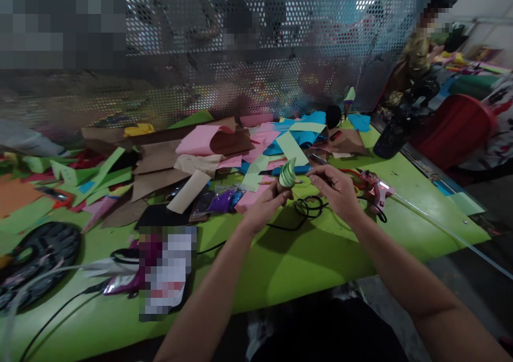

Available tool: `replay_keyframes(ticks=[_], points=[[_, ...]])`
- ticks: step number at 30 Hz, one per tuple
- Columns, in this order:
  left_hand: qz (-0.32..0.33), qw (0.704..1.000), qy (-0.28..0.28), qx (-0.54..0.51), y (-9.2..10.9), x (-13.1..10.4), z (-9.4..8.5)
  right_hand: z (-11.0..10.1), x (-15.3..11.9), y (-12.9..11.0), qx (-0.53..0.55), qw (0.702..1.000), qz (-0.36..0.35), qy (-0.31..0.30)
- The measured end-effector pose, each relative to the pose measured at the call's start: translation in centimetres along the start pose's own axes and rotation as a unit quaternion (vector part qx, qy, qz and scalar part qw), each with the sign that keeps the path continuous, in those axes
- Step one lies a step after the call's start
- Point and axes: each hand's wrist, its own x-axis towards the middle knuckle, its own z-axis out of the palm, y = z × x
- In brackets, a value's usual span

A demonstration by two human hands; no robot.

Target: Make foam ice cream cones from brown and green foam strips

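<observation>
In my left hand (pixel 266 206) is a small green-and-white swirled piece (pixel 287 174) shaped like soft-serve ice cream, held upright by its lower end. Its base is hidden behind my fingers. My right hand (pixel 339 190) hovers just right of it, thumb and index finger pinched together. Whether something thin is between those fingertips is too small to tell. A thin metal tip (pixel 319 160) shows just beyond the right knuckles; I cannot tell if it is held or lying there. A looped black cable (pixel 308 208) lies between and below both hands.
A pink glue gun (pixel 379 192) with a long clear glue stick (pixel 436 220) lies at the right. Coloured paper and felt scraps (pixel 200 140) cover the back. A black round tray (pixel 44 260) and a partly blurred phone (pixel 168 274) are at left. A person (pixel 419 52) is beyond.
</observation>
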Motion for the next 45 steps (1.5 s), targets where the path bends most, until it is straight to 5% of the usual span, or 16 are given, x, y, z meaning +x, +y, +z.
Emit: replay_keyframes(ticks=[8,13,21,29,45], points=[[0.107,0.980,0.075,0.150,0.2,-0.5,0.8,-0.2,-0.1,-0.2,0.077,0.996,0.047,0.030],[0.054,0.964,0.128,0.227,0.5,-0.6,0.7,-0.5,0.0,-0.1,0.078,0.995,0.048,0.039],[0.034,0.954,0.137,0.263,0.4,-0.4,0.4,-0.5,-0.2,-0.2,0.085,0.995,0.036,0.040],[0.043,0.957,0.117,0.263,0.6,-0.8,0.6,-0.5,-0.4,-0.4,0.068,0.997,0.008,0.039],[0.201,0.948,0.030,0.246,0.3,-0.2,-0.4,-0.8,-0.5,-0.8,0.070,0.996,-0.011,0.053]])
